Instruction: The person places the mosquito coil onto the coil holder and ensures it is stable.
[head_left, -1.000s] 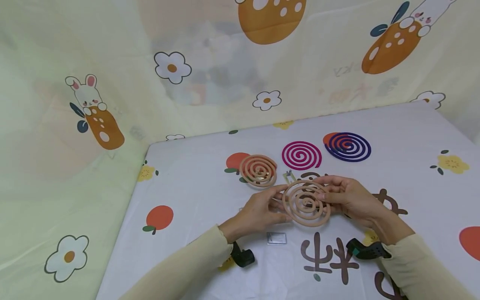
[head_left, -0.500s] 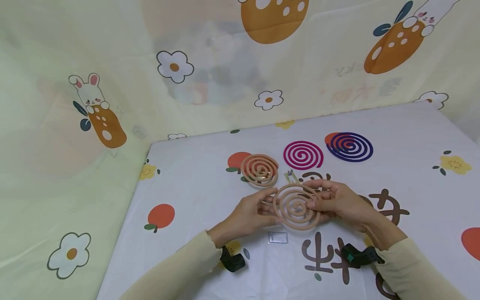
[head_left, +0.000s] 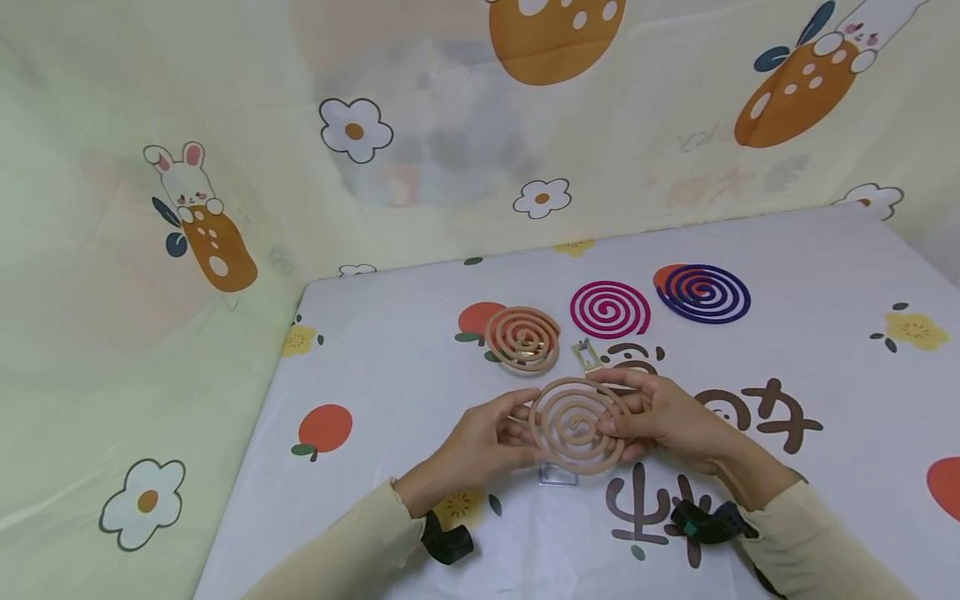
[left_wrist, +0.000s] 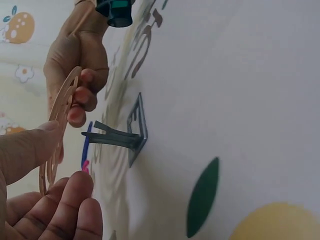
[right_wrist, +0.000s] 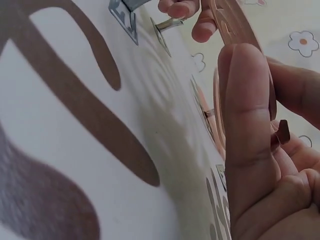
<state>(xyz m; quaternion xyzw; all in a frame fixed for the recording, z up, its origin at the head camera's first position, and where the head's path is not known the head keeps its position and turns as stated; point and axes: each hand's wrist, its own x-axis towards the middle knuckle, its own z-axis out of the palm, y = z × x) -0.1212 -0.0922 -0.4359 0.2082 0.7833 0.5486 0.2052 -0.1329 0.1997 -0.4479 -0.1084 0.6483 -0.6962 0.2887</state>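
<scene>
A light brown mosquito coil (head_left: 573,454) is held up over the table between both hands, its spiral face turned toward the head camera. My left hand (head_left: 480,446) pinches its left rim, with the thumb (left_wrist: 30,150) on one face in the left wrist view. At the right side, my right hand (head_left: 667,417) grips the coil, its thumb (right_wrist: 245,100) lying along the face. Beneath the coil is a small silver metal coil stand (head_left: 558,477); its upright prongs (left_wrist: 112,137) show in the left wrist view. A gold-coloured stand (head_left: 585,356) lies just behind the coil.
Another brown mosquito coil (head_left: 522,367) sits at the back left, with a shiny metal piece at its middle. A magenta coil (head_left: 610,309) and a dark blue coil (head_left: 712,317) lie farther back. A printed cloth (head_left: 405,183) hangs behind the table.
Both hands have carried the brown mosquito coil left and nearer to the person, now over the silver stand. The gold-coloured stand shows more fully. The other coils stay put.
</scene>
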